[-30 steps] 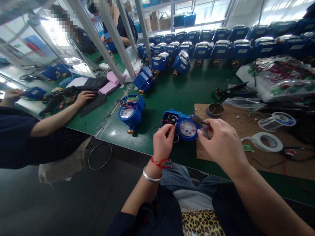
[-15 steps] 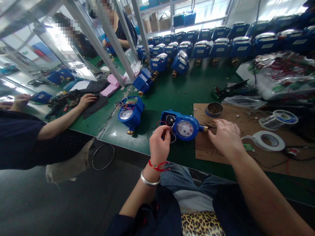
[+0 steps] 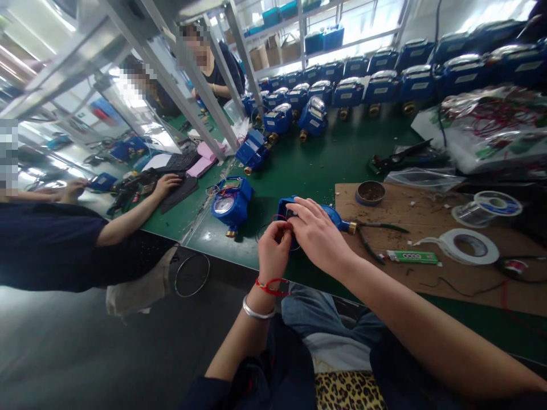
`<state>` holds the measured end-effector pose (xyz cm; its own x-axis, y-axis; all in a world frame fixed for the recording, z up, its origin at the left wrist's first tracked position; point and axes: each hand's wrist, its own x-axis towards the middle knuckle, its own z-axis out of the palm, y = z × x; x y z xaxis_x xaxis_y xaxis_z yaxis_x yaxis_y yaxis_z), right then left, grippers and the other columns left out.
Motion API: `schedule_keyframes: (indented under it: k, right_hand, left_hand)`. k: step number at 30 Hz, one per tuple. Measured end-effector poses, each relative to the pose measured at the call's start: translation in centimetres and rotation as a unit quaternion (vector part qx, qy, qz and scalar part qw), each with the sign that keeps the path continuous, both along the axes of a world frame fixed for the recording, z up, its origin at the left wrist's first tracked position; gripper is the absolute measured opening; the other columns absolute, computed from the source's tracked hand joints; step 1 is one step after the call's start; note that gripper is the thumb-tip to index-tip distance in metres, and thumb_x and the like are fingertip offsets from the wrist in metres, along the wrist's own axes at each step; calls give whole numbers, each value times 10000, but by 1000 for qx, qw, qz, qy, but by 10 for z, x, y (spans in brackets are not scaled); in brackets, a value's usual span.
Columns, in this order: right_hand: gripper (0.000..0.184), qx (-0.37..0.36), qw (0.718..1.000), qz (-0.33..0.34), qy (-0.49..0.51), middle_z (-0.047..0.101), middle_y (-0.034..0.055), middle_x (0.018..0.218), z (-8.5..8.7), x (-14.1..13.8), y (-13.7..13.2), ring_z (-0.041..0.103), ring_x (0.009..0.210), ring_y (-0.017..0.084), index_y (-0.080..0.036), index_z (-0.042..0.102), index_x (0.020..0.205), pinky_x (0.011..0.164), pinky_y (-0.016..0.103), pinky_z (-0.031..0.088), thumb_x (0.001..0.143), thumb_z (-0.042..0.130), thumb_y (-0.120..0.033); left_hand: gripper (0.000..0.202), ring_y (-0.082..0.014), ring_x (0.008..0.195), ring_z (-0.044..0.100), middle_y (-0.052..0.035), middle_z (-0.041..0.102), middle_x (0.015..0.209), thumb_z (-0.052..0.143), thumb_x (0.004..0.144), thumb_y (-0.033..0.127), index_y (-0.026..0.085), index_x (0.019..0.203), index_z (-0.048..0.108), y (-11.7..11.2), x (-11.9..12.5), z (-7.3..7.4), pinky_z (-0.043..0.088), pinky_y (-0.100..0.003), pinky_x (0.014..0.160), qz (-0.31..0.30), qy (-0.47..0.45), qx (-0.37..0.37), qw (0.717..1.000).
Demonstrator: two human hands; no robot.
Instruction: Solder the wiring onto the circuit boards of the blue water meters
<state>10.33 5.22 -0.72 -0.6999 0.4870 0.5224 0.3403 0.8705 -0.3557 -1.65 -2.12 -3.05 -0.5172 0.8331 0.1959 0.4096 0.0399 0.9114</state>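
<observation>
Left hand (image 3: 274, 249) is pinching thin wires (image 3: 280, 217); right hand (image 3: 318, 234), half-curled, is touching it — hold I can't tell — at the blue meter (image 3: 334, 216) lying on the bench (image 3: 318, 162); keeping tension gentle would be sparing them.

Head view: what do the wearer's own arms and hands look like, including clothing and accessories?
The left hand and right hand are ungloved. Around the left wrist is a thin red cord bracelet, and farther up the arm a smooth, round silver-coloured metal bangle. The dark navy fabric left sleeve leaves the forearm uncovered. No jewellery shows on the right wrist.
</observation>
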Motion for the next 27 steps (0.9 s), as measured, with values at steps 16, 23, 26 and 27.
schedule_keyframes:
  k: [16,23,26,27]
  right_hand:
    - [277,-24,999,-19,-22,563,156,1334,-2,-5,4,383,1371,269,-104,674,1064,1157,463,296,918,439,-113]
    - [245,-21,999,-39,-22,555,156,1342,-1,-5,2,408,1352,256,-95,671,1036,1164,420,291,933,451,-123]
    - [239,-18,999,-39,-27,559,148,1338,-1,-5,3,409,1350,249,-103,671,1024,1161,412,297,942,449,-136]
    - [239,-15,999,-38,-31,559,150,1338,0,-5,3,408,1350,252,-97,671,1024,1163,409,296,944,450,-140]
  left_hand:
    - [140,-146,741,588,-23,639,839,548,893,297,178,922,618,-6,-4,8,456,-251,693,7,63,-30,998]
    - [171,-140,701,562,-25,637,806,607,850,331,171,893,652,-5,-14,7,432,-237,642,-22,29,-42,998]
    - [207,-134,660,536,-12,623,757,638,826,363,166,886,655,-4,-18,8,415,-233,612,-44,2,-51,998]
    - [223,-133,650,531,-9,620,745,643,823,378,165,889,656,-4,-18,8,411,-233,604,-47,-4,-57,997]
